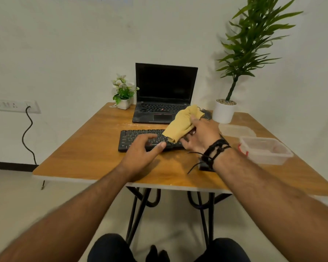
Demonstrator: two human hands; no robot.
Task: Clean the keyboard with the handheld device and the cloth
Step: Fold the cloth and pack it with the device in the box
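On a wooden table (87, 148) w/ a pale edge and black bent-rod legs, set against a plain white wall, a black keyboard (133, 138) lay near the middle, long side toward the person. The left hand (140, 154) rested on the keyboard's near edge, fingers spread loosely over the keys and thumb along the front rim, gripping nothing else. The right hand (201, 135) was closed around a mustard-yellow cloth (182, 123), which draped down onto the keyboard's right end, approx 3 o'clock from the left hand. A black corded band (214, 150) circled the right wrist, loose ends trailing. Just beneath that wrist a small dark object (204, 166) lay on the table, mostly hidden; couldn't tell what it was. At 12 o'clock from the keyboard stood an open black laptop (165, 95), screen dark. At 11 o'clock, beside the laptop, a small white pot of white flowers (123, 91). At 1 o'clock, a tall leafy plant in a white pot (224, 110), pebbles on top, w/ a dark rounded item just beside it, partly behind the cloth. At 3 o'clock sat a clear plastic container (267, 150) w/ a red clip, its clear lid (235, 129) lying just behind it. On the wall at 9 o'clock, a white switch/socket plate (13, 105) w/ a black cable hanging to the light floor; a dark skirting strip ran along the wall base. The person's dark-clad knees showed at 6 o'clock.
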